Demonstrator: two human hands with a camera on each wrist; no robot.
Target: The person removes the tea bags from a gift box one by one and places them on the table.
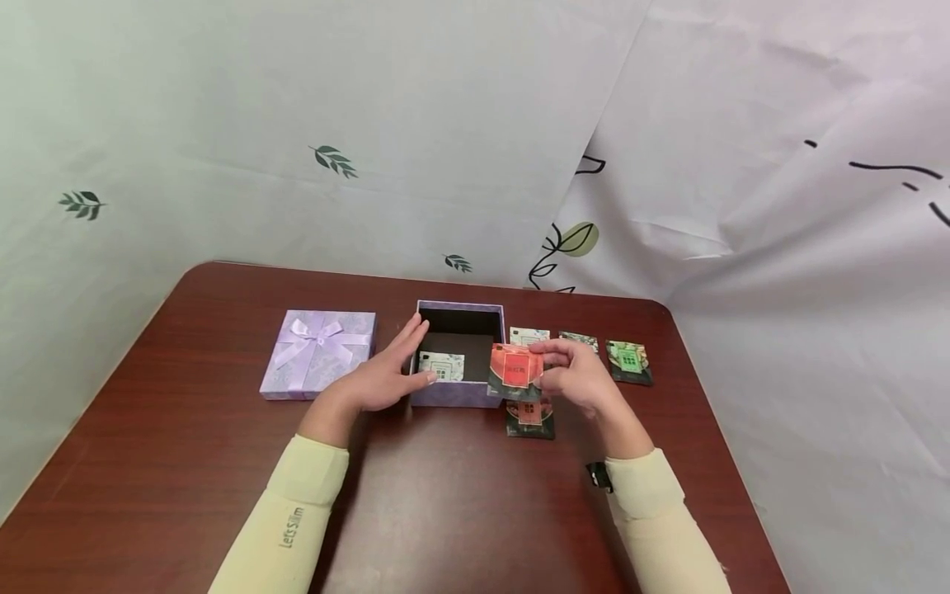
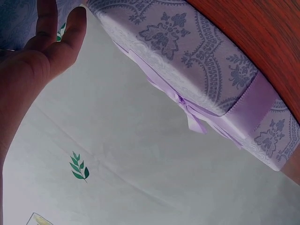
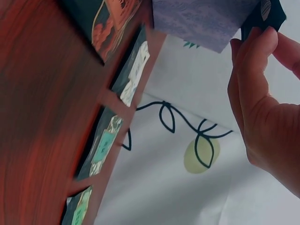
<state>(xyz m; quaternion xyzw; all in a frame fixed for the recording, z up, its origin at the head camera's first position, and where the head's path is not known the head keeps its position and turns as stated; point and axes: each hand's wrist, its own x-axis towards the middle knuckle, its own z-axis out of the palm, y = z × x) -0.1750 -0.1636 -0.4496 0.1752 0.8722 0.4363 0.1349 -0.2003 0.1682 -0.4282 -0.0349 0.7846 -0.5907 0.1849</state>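
Note:
My right hand pinches a red square sachet by its right edge, above the right wall of an open purple box. In the right wrist view only a dark corner of that sachet shows at the fingertips. Inside the dark-lined box lies a white sachet at the front left. My left hand is at the box's left side with its fingers straight; whether it touches the wall I cannot tell.
The purple lid with a ribbon bow lies left of the box. Right of it lie a white sachet, a dark patterned sachet and a green sachet. Nearer the front is a dark red sachet. A fabric backdrop hangs behind the table.

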